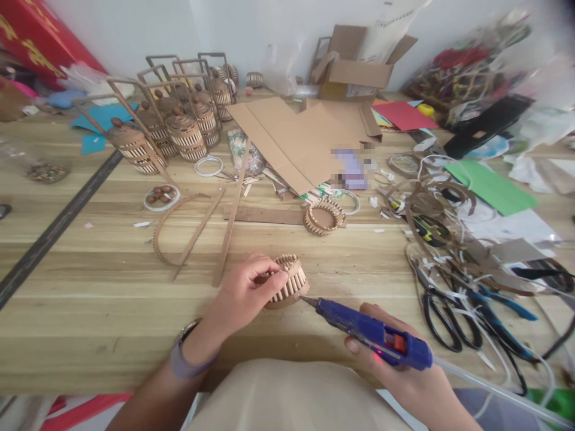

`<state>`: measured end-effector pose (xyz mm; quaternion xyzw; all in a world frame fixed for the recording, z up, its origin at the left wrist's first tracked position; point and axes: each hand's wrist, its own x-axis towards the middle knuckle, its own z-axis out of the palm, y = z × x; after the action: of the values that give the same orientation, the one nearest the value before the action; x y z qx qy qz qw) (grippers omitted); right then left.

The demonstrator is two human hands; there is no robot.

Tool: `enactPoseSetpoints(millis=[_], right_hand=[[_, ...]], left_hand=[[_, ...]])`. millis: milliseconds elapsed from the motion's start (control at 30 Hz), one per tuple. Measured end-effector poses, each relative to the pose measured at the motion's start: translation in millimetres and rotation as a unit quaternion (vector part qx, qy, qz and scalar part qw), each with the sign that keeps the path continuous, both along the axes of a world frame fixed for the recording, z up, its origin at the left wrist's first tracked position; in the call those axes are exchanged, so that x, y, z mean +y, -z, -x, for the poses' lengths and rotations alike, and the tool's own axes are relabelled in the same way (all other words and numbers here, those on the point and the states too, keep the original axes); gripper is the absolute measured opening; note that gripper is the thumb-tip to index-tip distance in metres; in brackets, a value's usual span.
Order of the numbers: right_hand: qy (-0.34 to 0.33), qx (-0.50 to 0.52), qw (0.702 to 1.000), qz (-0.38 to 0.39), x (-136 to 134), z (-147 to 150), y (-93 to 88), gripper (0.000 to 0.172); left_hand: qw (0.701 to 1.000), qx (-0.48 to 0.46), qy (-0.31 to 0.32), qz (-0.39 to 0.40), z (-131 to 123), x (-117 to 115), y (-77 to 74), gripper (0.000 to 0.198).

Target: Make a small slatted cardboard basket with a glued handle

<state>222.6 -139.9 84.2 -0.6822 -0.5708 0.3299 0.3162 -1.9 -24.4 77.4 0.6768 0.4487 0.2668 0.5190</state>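
Gluing step. Near the tabletop's (pixel 112 311) front edge, the left hand (pixel 245 296) pinches one ribbed cardboard drum (pixel 290 278). The right hand (pixel 404 365) is closed round one glue gun (pixel 372 332), its nozzle touching the drum's base. The join likely calls for a steady hold. Beyond lie one ring (pixel 324 216) mid-table and about seven lanterns (pixel 184 134) toward the far left corner.

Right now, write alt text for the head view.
The left hand grips a slatted cardboard basket at a wooden table while the right hand points a blue glue gun at its base. Scissors lie nearby.
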Motion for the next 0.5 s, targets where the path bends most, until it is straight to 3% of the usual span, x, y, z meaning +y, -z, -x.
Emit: enactPoseSetpoints(millis=[500], right_hand=[[0.027,0.088,0.996,0.003,9.2,5.0,-7.1,0.035]], left_hand=[[0.997,0.011,0.063,-0.045,-1.7,-1.9,-3.1,0.035]])
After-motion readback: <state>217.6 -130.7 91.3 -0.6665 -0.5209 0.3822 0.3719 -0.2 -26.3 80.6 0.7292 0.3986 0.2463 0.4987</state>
